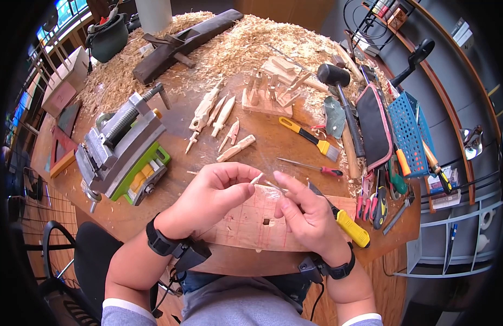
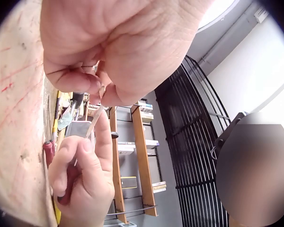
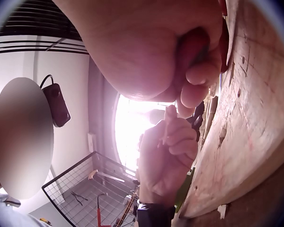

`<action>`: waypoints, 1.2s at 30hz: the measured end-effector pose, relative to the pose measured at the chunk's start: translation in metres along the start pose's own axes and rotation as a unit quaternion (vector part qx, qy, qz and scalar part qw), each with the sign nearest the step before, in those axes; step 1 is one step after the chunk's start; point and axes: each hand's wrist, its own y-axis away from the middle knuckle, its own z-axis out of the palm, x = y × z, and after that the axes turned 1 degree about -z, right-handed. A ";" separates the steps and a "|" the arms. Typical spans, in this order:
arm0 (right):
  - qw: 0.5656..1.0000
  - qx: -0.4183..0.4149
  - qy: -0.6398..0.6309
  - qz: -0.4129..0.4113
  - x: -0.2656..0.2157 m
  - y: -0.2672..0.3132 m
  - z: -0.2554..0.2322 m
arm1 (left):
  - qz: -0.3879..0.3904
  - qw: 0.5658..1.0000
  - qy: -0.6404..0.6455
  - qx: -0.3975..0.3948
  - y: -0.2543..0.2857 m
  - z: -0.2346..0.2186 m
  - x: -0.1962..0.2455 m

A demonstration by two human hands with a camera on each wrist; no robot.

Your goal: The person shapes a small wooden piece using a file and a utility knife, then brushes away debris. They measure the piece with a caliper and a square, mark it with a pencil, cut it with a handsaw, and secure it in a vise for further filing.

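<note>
Over the marked wooden board [image 1: 229, 233], my left hand [image 1: 210, 190] pinches a small pale piece of wood [image 1: 256, 178] between thumb and fingertips. My right hand [image 1: 311, 220] faces it, thumb against the curled fingers, gripping a thin pointed strip [image 1: 275, 187]; I cannot tell whether this is a blade. In the left wrist view the pale strip [image 2: 94, 122] slants between the two hands' fingertips. Most of what lies inside the right palm is hidden. A yellow-handled utility knife [image 1: 353, 228] lies on the board beside the right hand. The board has red lines and a small square hole.
A metal vise [image 1: 121, 141] stands at left. Carved wooden pieces [image 1: 224, 117], a pegged wooden block [image 1: 267, 103], a yellow brush [image 1: 311, 138] and a screwdriver [image 1: 311, 166] lie beyond the board. Shavings surround a wooden plane [image 1: 186, 46]. A mallet [image 1: 341, 92] and blue basket [image 1: 411, 133] sit at right.
</note>
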 end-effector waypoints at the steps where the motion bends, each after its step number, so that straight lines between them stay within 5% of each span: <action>1: 1.000 -0.017 0.018 -0.005 -0.001 0.000 0.000 | 0.000 1.000 0.000 0.000 0.000 0.000 0.001; 10: 0.993 -0.020 0.078 -0.087 0.009 -0.003 0.001 | 0.023 0.999 0.038 0.015 -0.002 -0.004 -0.005; 16: 0.993 0.031 0.068 -0.093 0.007 -0.007 0.000 | 0.011 1.000 0.016 -0.013 -0.005 -0.005 -0.011; 36: 0.992 -0.001 0.083 -0.099 0.008 -0.005 0.003 | 0.037 0.998 0.048 -0.007 -0.006 -0.008 -0.010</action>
